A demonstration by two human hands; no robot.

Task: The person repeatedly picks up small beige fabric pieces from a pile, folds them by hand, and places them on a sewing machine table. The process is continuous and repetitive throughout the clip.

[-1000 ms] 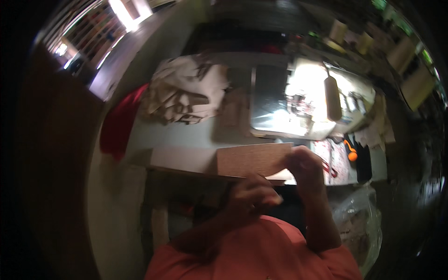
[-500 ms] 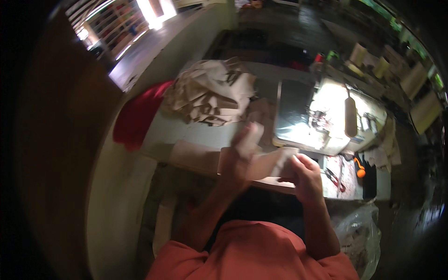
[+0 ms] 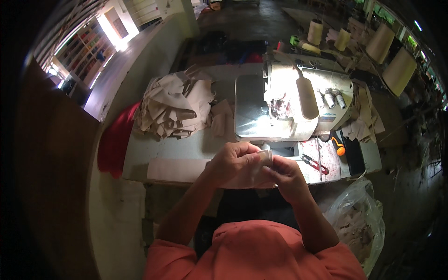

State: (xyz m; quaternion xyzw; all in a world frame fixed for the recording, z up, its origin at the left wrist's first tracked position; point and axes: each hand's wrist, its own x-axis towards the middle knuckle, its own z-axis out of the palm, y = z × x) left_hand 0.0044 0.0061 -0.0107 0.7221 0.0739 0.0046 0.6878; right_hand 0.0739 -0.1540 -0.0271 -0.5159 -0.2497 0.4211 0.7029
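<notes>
The left hand (image 3: 232, 163) is mostly closed, thumb and fingers pinching a piece of pale cloth (image 3: 265, 157). The right hand (image 3: 285, 175) is curled, its fingertips gripping the same piece at its right edge. The cloth is between the two hands, over the front edge of the table (image 3: 170, 149). From the hands, a flat cloth strip (image 3: 173, 170) lies at nine o'clock, red-handled snips (image 3: 319, 166) at three, a clear plastic bag (image 3: 357, 217) at four, a heap of cloth (image 3: 170, 107) at ten, and a lit sewing machine (image 3: 283, 84) at one.
</notes>
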